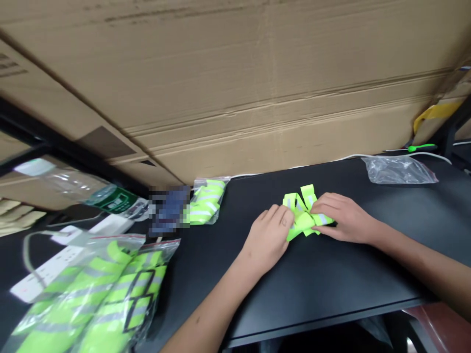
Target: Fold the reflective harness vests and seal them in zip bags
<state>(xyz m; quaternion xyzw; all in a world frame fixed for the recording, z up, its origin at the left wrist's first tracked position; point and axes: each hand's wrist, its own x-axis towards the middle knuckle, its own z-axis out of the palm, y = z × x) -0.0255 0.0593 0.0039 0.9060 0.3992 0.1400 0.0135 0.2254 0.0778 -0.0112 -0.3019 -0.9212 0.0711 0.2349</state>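
Left hand (268,239) and right hand (344,217) both pinch folded neon strap bundle (303,215) between them on black table (331,279). Empty clear bag (399,170) beyond right hand; bagged straps (204,202) left of left hand.

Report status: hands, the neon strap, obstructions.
Left hand and right hand both on neon strap, fingers curled over it, grip unclear. Strap bunched on black table. Empty clear bag off right, apart; nothing blocking.

A black worktop (331,274) runs along a wall of big brown cardboard sheets (235,83), creased and leaning, with a dark frame bar (55,142) crossing at left
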